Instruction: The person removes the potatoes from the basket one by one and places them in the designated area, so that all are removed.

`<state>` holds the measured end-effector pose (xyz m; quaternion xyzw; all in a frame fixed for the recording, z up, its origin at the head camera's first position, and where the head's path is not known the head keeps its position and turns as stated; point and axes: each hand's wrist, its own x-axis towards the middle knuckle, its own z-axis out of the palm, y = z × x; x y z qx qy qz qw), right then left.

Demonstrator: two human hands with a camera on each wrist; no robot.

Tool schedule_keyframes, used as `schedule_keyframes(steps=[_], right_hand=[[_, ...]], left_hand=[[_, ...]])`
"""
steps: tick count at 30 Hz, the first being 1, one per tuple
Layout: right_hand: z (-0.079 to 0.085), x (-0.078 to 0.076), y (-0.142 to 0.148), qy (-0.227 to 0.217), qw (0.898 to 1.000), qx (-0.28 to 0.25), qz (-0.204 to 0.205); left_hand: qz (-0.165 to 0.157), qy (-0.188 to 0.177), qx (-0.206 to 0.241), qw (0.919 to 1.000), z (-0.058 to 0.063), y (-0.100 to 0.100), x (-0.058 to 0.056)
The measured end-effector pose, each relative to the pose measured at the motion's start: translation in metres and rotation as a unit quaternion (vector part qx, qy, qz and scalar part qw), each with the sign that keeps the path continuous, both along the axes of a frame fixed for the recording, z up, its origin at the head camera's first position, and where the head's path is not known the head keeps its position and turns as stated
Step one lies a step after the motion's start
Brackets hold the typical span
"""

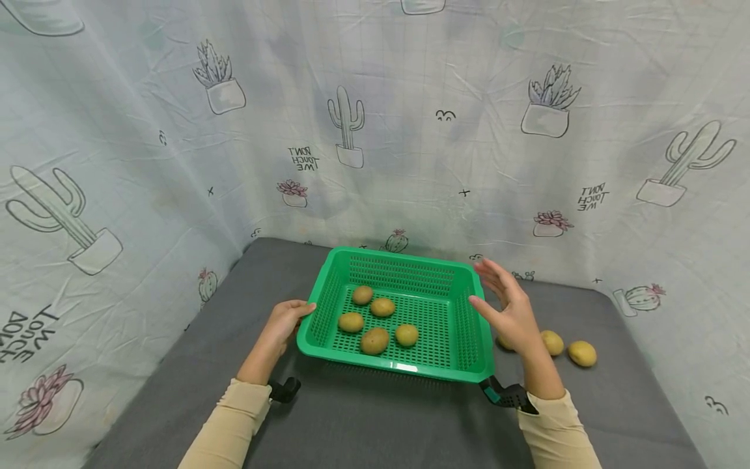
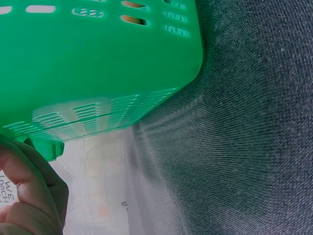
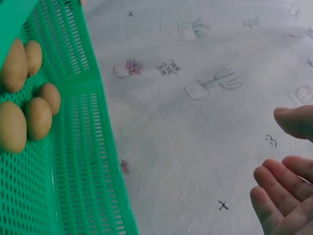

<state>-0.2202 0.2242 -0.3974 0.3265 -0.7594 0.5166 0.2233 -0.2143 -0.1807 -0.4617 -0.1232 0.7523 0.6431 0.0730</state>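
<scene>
Head view: rectangular green perforated plastic basket (image 1: pixel 433 372) at lower centre of frame, five oval yellow-brown potatoes (image 1: pixel 383 307) inside. Left hand (image 1: pixel 285 324): grip pinches left rim. Right hand (image 1: pixel 511 312): grip spread, holding nothing, near right rim.

Wearer's L sleeve (image 1: pixel 231 420) & R sleeve (image 1: pixel 556 430) lt. beige, creased; L hand (image 1: pixel 286 321) & R hand (image 1: pixel 511 314) bare. L wrist mount (image 1: pixel 286 391) blk; R wrist mount (image 1: pixel 511 397) blk w/ green patch, poss. a reflection.
</scene>
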Motion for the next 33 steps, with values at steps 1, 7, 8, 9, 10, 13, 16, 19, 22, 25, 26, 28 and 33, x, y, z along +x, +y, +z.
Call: schedule_keyframes(steps=[1,7,8,9,10,13,16,19,22,25,26,28,33], right_hand=[[0.001,-0.001,-0.002,-0.003,1.0,0.001,0.001],[0.011,-0.004,-0.015,-0.026,1.0,0.007,0.013],[0.013,-0.003,-0.017,-0.031,0.999,0.006,0.018],[0.016,-0.003,-0.02,-0.035,0.999,0.009,0.02],[0.019,-0.002,-0.022,-0.04,0.999,0.011,0.022],[0.026,-0.001,-0.029,-0.062,0.998,0.019,0.028],[0.027,-0.005,-0.033,-0.083,0.996,0.03,0.033],[0.02,-0.016,-0.035,-0.103,0.993,0.034,0.05],[0.014,-0.029,-0.036,-0.118,0.99,0.04,0.069],[0.014,-0.035,-0.04,-0.128,0.987,0.047,0.087],[0.013,-0.038,-0.042,-0.131,0.986,0.048,0.093],[0.012,-0.042,-0.045,-0.141,0.984,0.05,0.101],[0.007,-0.053,-0.051,-0.172,0.977,0.043,0.117]], left_hand=[[-0.001,0.0,0.001,1.0,0.0,0.0,0.0],[0.002,-0.003,-0.001,1.0,0.0,0.0,0.0],[0.002,-0.003,-0.002,1.0,0.0,0.0,0.0],[0.002,-0.002,-0.002,1.0,0.0,0.0,0.0],[0.003,-0.002,-0.002,1.0,0.0,0.0,0.0],[0.002,0.0,0.0,1.0,0.001,0.001,0.001],[0.002,0.0,0.002,1.0,0.002,0.001,0.001],[0.003,0.0,0.004,1.0,0.002,0.001,0.001],[0.004,0.001,0.004,1.0,0.002,0.001,0.001],[0.003,0.002,0.005,1.0,0.002,0.001,0.001],[0.002,0.002,0.004,1.0,0.001,0.001,0.001],[0.002,0.002,0.003,1.0,0.001,0.001,0.001],[0.004,0.002,0.005,1.0,-0.001,0.002,0.001]])
